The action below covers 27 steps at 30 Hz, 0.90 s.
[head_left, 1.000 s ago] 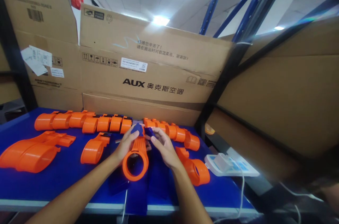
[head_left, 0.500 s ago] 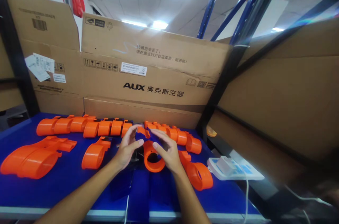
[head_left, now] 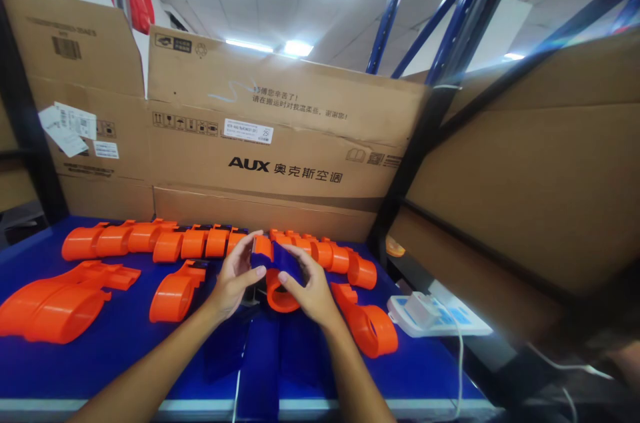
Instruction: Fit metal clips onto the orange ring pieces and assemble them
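Near the middle of the blue table, both hands are curled around an orange plastic ring part (head_left: pixel 284 303), its round opening tilted towards me. My left hand (head_left: pixel 234 281) grips it from the left, thumb stretched across the front. From the right side my right hand (head_left: pixel 309 284) closes on it, thumb by the ring's upper edge. Between the fingers, a dark blue piece (head_left: pixel 286 259) lies against the orange top; its exact shape is partly hidden. Below the hands a blue strip (head_left: pixel 259 359) runs down over the table's front edge. Some dark object behind my left fingers is hard to make out.
Rows of orange ring parts (head_left: pixel 167 247) line the back of the table (head_left: pixel 125 369). Larger ones (head_left: pixel 67 309) lie left, another (head_left: pixel 377 331) right. A white power strip (head_left: pixel 440 316) with a cable sits at the right edge. A cardboard sheet (head_left: pixel 200 163) stands behind.
The held ring part has tilted, so its round opening shows less and its orange top piece shows more. Both hands have shifted slightly left in the picture, along with the whole view.
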Available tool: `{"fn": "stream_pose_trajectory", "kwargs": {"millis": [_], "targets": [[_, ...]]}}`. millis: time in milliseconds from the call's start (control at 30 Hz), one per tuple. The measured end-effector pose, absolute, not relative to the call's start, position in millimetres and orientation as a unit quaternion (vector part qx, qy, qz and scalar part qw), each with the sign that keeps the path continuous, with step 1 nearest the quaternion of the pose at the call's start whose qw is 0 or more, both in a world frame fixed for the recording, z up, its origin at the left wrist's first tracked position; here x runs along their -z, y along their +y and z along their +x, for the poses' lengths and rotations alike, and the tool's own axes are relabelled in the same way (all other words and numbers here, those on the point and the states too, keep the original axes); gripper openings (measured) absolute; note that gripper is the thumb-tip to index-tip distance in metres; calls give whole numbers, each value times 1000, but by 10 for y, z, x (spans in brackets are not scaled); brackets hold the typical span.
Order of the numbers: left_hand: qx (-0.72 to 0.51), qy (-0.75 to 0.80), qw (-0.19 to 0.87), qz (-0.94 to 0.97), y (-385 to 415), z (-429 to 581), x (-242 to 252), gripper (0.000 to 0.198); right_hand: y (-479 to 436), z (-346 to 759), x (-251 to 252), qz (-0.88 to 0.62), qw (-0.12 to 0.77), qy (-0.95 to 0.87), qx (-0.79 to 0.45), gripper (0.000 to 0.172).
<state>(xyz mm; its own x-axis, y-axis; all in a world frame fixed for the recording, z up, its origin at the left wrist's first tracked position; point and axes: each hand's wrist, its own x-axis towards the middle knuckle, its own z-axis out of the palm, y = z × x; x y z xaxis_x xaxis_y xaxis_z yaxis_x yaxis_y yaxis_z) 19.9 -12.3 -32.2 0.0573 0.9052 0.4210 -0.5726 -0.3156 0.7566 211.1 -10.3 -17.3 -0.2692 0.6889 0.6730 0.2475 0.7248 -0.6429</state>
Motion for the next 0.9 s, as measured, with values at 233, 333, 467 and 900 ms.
{"fn": "stream_pose_trajectory", "kwargs": {"millis": [233,333,467,900], "targets": [[-663,188,523,502,-96,192,351,64,-134,2117,239,-351,505,-788,40,68],[-676,219,482,513,-88,203,342,54,-126,2117,257,-351,488,-794,89,67],[-690,260,436,516,-91,211,334,47,-111,2104,270,-348,478,-800,101,69],[-697,284,416,511,-108,186,301,41,-102,2093,293,-349,483,-798,92,70]]}}
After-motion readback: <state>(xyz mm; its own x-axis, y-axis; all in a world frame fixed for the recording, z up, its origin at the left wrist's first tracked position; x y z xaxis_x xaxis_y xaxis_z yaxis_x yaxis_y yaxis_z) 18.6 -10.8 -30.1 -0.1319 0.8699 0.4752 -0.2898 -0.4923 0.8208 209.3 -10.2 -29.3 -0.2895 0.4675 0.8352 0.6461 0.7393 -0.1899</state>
